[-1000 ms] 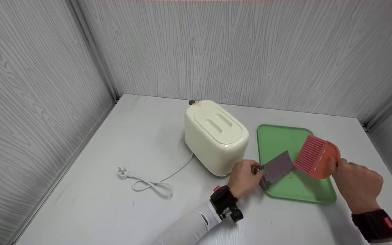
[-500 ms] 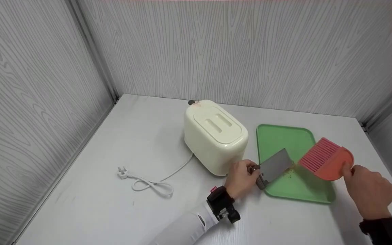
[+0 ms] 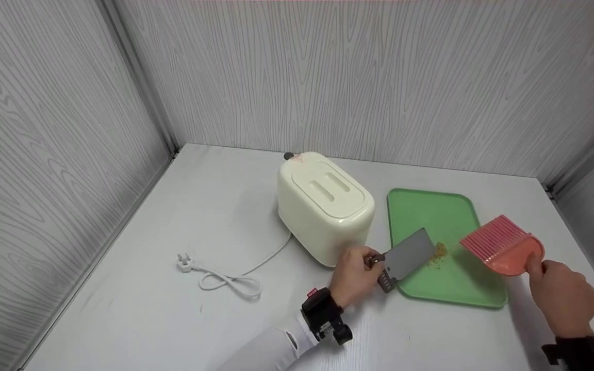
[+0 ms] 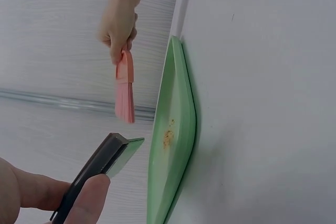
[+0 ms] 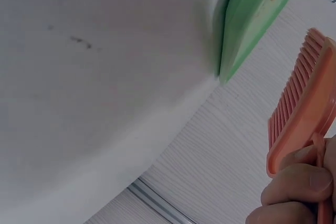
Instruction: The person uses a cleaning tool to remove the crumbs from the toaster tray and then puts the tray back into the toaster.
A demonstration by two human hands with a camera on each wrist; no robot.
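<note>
The orange brush [image 3: 503, 246] was gripped in the fingers of my right hand [image 3: 565, 298], raised near the green tray [image 3: 426, 207]; my left hand [image 3: 355, 278] pinched a grey plate [image 3: 410, 253] beside the crumbs [image 3: 440, 251].

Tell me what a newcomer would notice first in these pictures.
Probably the bright pink-orange brush, held in the air by the right hand at the right side of the green tray. Next come the brownish crumbs on that tray, beside the flat grey plate in the left hand. The big cream toaster also stands out, upright near the middle of the head view, left of the tray.
</note>
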